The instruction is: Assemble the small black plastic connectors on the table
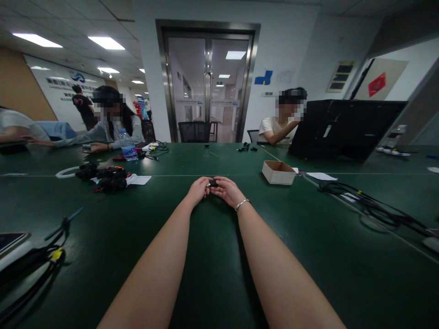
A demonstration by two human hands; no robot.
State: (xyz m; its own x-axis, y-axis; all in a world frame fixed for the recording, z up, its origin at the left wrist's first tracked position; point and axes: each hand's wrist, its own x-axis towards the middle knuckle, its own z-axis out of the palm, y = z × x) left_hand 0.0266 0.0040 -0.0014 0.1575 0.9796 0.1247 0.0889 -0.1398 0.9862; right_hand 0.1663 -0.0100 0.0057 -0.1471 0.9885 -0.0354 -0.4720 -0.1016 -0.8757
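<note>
Both arms reach forward over the dark green table, and the hands meet near the middle. Between them is a small black object with a shiny metal end, too small here to name for sure. My left hand is closed, its fingertips at the metal end. With a silvery bracelet on its wrist, my right hand pinches the black part, thumb below and fingers above. The fingers partly cover the object.
An open cardboard box stands right of the hands. Black cables lie farther right, near a large black monitor. At left are a bundle of black gear, a water bottle and cables. Other people sit across the table.
</note>
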